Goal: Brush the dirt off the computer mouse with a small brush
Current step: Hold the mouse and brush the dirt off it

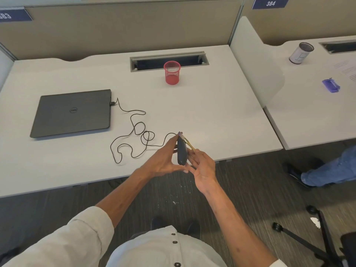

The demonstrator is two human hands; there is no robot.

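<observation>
A dark computer mouse [182,151] is held on its edge above the front of the white desk [212,112]. My left hand [165,160] grips it between thumb at the near end and fingers at the far end. Its black cable [133,135] loops across the desk to a closed grey laptop [73,112]. My right hand [202,166] pinches a small brush [187,142] with a yellowish handle and metal ferrule. The brush lies along the right side of the mouse, its tip at the far end.
A red mesh pen cup [172,72] stands at the back near a cable slot [169,60]. The neighbouring desk on the right holds a white cup [301,53] and a purple object [331,86]. Another person's leg [331,170] and a chair base [308,234] are on the floor at right.
</observation>
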